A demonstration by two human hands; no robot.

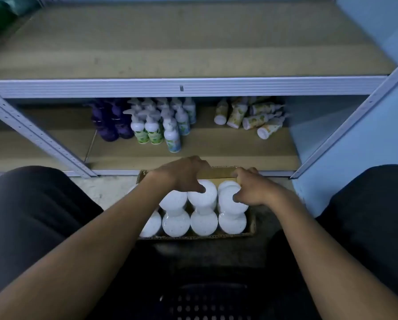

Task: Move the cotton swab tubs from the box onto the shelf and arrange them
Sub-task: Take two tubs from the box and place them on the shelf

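Observation:
An open cardboard box (252, 224) sits on the floor between my knees, packed with several white round cotton swab tubs. My left hand (181, 173) curls around the top of a tub (203, 198) in the back row, thumb pressed on its lid. My right hand (254, 189) grips the neighbouring back-row tub (230, 205) at the right, fingers over its far side. Front-row tubs such as a lidded tub (176, 222) stand untouched. The wide upper shelf (181, 49) above is bare brown board.
The lower shelf (216, 151) holds purple bottles (111, 122), white pump bottles (156, 125) and toppled yellow-labelled bottles (253, 117). Grey metal uprights (43, 142) frame the rack. A blue wall (366, 146) is at the right. A dark perforated stool (205, 301) is below me.

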